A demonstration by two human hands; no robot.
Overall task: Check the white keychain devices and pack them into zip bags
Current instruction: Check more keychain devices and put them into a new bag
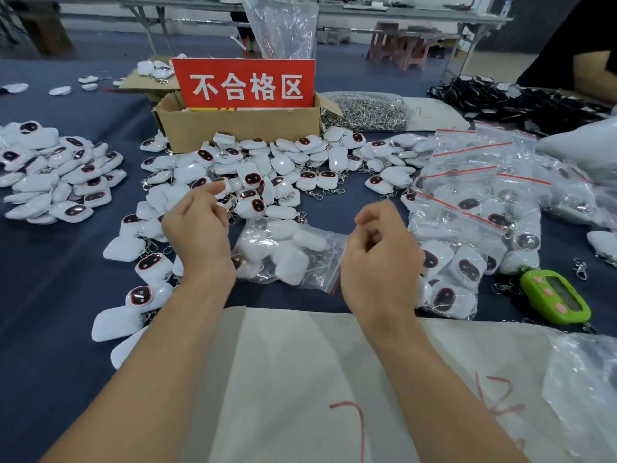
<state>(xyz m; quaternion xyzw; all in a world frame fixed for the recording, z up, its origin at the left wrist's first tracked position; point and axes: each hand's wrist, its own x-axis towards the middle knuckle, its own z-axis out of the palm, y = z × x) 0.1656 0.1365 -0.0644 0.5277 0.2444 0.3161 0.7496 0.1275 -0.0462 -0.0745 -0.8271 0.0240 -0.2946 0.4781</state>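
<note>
White sheet (300, 362) nearest me; beyond it a filled zip bag (287, 252) lies between my relaxed, empty left grip (197, 225) and curled right grip (377, 259), contents unclear. I'd press its red seal (335, 283) fully.

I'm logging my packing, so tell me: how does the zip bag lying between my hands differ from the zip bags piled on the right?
The single zip bag lies by itself on the blue cloth; the piled zip bags overlap one another. The single zip bag's red strip sits at its near right edge; the piled zip bags' strips cross their far ends. Both are clear and hold white keychain devices.
</note>
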